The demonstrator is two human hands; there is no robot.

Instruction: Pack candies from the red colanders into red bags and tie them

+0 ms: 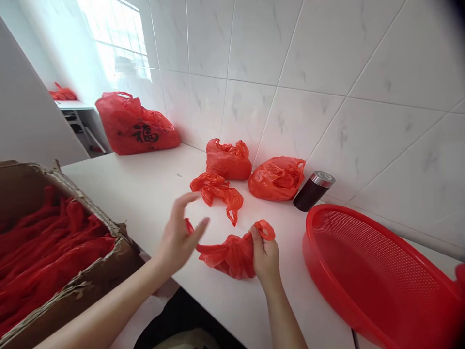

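Observation:
A small red plastic bag [232, 257] is low over the front of the white table, its contents hidden. My right hand [267, 254] is closed round the gathered top at its right end, with a handle loop standing up above the thumb. At the bag's left end, a stretched handle strip runs to my left hand [178, 237], passing by the thumb. That hand's fingers and thumb are spread apart, slightly blurred. Just beyond both hands lies a crumpled red plastic bag [218, 191].
Against the tiled wall stand two filled red bags [228, 162] [276, 179] and a dark cylinder with a silver lid [314, 191]. A large red bag [138, 128] sits back left. A red mesh basket [337, 266] is at right, a cardboard box [119, 249] of red items at left.

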